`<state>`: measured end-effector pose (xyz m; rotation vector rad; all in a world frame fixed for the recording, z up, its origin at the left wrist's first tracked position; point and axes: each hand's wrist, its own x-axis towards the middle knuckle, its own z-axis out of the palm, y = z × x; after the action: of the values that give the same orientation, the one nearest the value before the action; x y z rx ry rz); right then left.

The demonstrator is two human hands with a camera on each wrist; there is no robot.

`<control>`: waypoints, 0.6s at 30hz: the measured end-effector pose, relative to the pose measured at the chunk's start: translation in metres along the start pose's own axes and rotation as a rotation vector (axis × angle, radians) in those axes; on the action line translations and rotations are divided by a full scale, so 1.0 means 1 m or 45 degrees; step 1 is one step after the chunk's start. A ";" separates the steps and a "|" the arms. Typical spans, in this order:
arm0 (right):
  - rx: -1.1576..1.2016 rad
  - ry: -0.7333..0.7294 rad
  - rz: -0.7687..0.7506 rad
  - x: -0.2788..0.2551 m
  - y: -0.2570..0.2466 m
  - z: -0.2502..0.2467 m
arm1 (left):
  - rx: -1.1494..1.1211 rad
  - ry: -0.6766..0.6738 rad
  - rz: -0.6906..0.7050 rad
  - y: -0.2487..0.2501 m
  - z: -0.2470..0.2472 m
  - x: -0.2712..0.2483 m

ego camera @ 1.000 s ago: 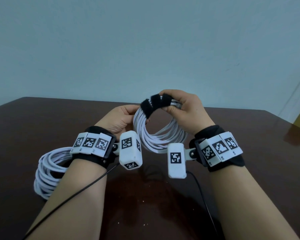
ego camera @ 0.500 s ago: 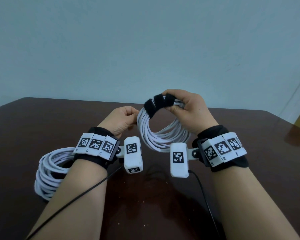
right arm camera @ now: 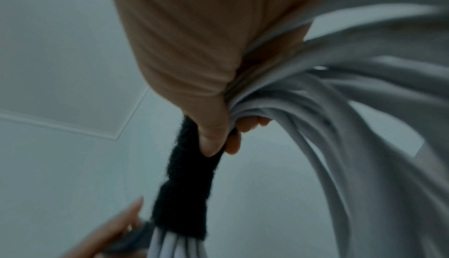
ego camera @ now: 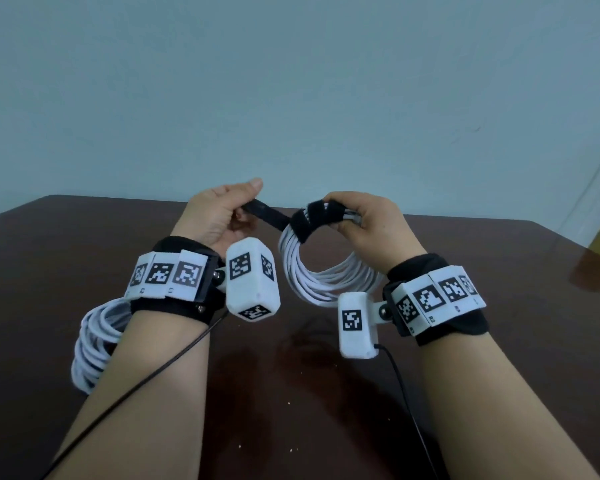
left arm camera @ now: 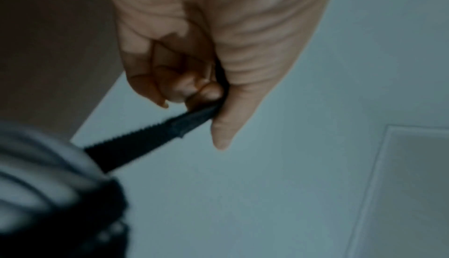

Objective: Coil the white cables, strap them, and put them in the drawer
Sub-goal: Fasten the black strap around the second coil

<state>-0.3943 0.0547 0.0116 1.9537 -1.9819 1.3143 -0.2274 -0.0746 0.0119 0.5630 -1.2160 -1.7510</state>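
Right hand (ego camera: 368,225) is clamped around the top of a coiled bundle of white round cable (ego camera: 321,275), held up in the air over the dark brown glossy table (ego camera: 291,393). Left hand (ego camera: 219,216) pinches the loose tail of the black fuzzy fabric strap (ego camera: 310,216) wound round that coil. Second white cable coil (ego camera: 96,337) sits on the table under the left forearm, near the left edge.
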 end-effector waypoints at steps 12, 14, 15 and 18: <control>-0.106 -0.065 0.053 0.001 -0.011 0.011 | 0.836 0.065 0.434 -0.010 0.052 -0.018; -0.053 -0.074 0.097 0.001 -0.013 0.013 | 0.870 0.112 0.436 -0.010 0.050 -0.017; -0.046 -0.076 0.103 0.001 -0.014 0.015 | 0.911 0.116 0.430 -0.010 0.048 -0.016; -0.065 -0.087 0.113 0.001 -0.013 0.020 | 1.085 0.075 0.410 -0.010 0.042 -0.014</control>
<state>-0.3733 0.0446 0.0065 1.9341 -2.1344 1.2182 -0.2568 -0.0403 0.0190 0.8310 -1.8809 -0.8883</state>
